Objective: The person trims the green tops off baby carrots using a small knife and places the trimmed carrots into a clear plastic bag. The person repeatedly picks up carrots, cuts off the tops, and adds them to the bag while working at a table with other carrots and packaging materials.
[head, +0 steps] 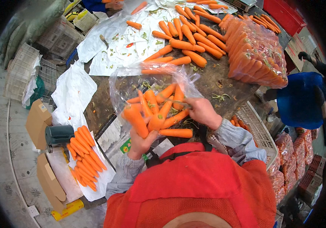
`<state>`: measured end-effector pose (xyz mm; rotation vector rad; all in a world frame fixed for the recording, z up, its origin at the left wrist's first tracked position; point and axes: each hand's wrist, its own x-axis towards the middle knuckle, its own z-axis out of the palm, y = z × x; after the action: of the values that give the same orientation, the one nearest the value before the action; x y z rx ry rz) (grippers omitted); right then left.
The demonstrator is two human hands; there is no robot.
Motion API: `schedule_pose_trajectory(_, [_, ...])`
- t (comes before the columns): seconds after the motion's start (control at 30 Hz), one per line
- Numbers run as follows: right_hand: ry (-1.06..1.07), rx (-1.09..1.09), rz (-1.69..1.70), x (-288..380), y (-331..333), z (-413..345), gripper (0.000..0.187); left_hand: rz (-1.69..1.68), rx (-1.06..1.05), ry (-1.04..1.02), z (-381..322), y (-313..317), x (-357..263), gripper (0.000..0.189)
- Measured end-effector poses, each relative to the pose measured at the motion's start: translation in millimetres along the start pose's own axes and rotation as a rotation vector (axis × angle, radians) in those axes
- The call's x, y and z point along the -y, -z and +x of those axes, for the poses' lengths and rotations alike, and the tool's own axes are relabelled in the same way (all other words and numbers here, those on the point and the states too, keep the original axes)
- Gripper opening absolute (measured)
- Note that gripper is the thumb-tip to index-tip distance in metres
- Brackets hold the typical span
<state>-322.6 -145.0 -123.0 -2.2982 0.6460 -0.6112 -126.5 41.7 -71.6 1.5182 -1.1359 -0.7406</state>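
My left hand grips a thick carrot at the near side of a loose carrot pile. Another carrot lies against its thumb; whether it is also held I cannot tell. My right hand is closed around a small knife, its thin blade blurred and reaching left over the pile. Several carrots lie between my hands at the mouth of a clear plastic bag. One carrot lies crosswise nearest me. Green stem trimmings are scattered among them.
Loose carrots cover the table's far side, beside a large bagged carrot block. White paper bears a small knife. Carrots lie in rows at left. A white plastic basket stands right. Another person's hand shows far off.
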Motion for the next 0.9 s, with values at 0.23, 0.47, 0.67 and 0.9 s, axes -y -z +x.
schedule_pose_trajectory(0.23, [-0.241,-0.094,0.285,-14.5,6.4,-8.7,0.019,0.196,0.102,0.221,40.6,-0.3,5.3,0.052])
schedule_pose_trajectory(0.47, [-0.314,-0.16,0.306,-16.9,19.8,-18.9,0.018,-0.024,-0.024,-0.073,188.1,26.6,-4.3,0.04])
schedule_pose_trajectory(0.67, [-0.396,-0.14,0.334,-31.9,17.8,-40.8,0.019,0.742,0.357,0.215,164.9,-18.6,39.9,0.028])
schedule_pose_trajectory(0.9, [-0.381,-0.019,0.61,-13.5,-6.5,-18.8,0.025,1.079,0.412,0.08,159.5,-52.4,66.4,0.047])
